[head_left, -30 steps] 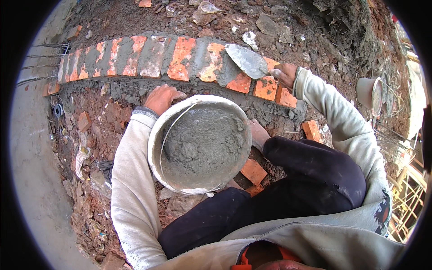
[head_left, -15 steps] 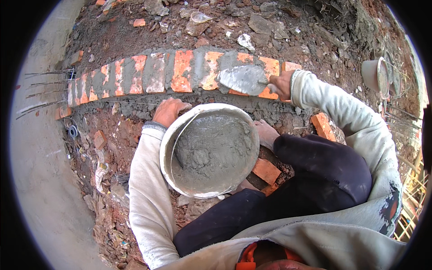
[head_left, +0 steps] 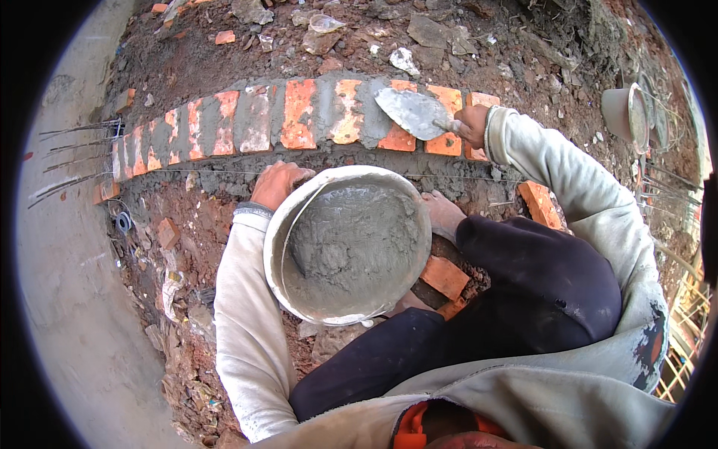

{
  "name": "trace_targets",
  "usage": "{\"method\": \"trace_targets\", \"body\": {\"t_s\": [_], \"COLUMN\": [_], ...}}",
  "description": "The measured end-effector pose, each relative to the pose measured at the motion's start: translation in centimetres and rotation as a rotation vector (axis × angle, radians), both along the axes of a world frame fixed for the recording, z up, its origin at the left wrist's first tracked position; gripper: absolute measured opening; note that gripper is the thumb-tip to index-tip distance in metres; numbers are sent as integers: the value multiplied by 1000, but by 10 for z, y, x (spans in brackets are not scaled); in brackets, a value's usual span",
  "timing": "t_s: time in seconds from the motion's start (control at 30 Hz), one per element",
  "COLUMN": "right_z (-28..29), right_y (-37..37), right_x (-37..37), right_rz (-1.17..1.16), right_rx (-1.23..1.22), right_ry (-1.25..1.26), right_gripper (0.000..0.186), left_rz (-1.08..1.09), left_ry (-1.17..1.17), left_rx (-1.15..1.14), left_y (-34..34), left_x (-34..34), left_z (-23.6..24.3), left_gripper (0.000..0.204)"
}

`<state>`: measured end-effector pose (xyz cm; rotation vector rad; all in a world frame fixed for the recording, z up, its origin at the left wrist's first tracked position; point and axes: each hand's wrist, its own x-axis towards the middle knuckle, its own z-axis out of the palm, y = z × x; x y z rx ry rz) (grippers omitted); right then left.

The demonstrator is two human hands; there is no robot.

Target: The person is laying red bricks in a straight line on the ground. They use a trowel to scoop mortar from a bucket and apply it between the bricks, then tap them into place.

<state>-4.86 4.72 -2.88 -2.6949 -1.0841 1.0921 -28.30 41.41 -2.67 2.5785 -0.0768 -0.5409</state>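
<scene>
Right hand (head_left: 471, 127) closed firmly round the handle of the trowel (head_left: 413, 114), blade out over the right part of the row of bricks (head_left: 299, 116) — whether it presses on them or hangs just above, I can't tell. Left hand (head_left: 277, 185) is curled at the bucket's (head_left: 336, 317) far left side, fingers partly bent; how firmly it has the rim, if at all, doesn't show. Mortar (head_left: 355, 239) sits deep in that bucket, between the arms.

Here's the danger: a hard sideways push of the blade could knock a brick at the right end askew, the mortar there looking wet. A low stroke on the near side might snag the string (head_left: 217, 171), and a tilted bucket could slop onto the foot (head_left: 443, 215) just beside it.

Now the edges! The near side is tight — string and bucket rim crowd the gap below the row, and a loose brick (head_left: 540, 204) lies near the right knee. Rods (head_left: 75, 135) jut at the left end. Best room looks to be beyond the row, over rough soil (head_left: 299, 56) with scattered stones.
</scene>
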Motion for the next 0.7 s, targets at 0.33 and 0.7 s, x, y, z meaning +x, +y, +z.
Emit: {"method": "trace_targets", "body": {"t_s": [0.33,0.7], "right_z": [80,60], "right_y": [4,-14], "right_x": [-46,-97], "right_rz": [339,93], "right_rx": [-99,-343], "right_ry": [-98,22], "right_gripper": [33,34], "left_rz": [26,-2], "left_ry": [-1,-92], "left_rx": [-20,-41], "left_y": [1,5], "left_x": [-5,-7], "left_z": [-2,-7], "left_gripper": [27,27]}}
